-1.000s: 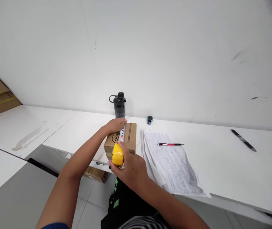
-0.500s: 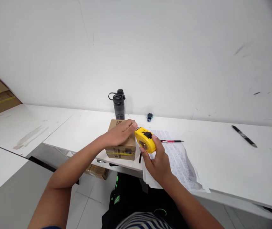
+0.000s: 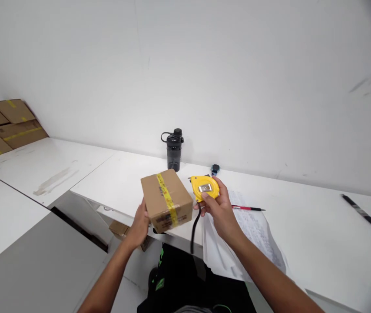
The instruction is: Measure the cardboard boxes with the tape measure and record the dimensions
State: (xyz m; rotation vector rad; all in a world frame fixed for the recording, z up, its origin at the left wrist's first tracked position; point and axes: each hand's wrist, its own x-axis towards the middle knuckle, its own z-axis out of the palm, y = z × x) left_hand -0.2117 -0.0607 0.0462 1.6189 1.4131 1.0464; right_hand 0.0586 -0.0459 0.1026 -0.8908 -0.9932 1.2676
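A small brown cardboard box with a strip of yellow tape across its top is tilted at the desk's front edge. My left hand grips the box by its left side, the fingers partly hidden behind it. Just right of the box, my right hand holds a yellow tape measure, thumb on its case. The metal end of the blade shows at the case's left tip. A black wrist strap hangs down from the tape measure.
Behind the box stands a dark bottle, with a watch near the wall. Written sheets lie at right under a red pen; a black pen lies farther right. Stacked cartons stand far left, and another box sits below the desk.
My left hand has moved from the box's top to its left side, and the box is now turned and tilted. The tape measure has rotated in my right hand. The view has shifted left.
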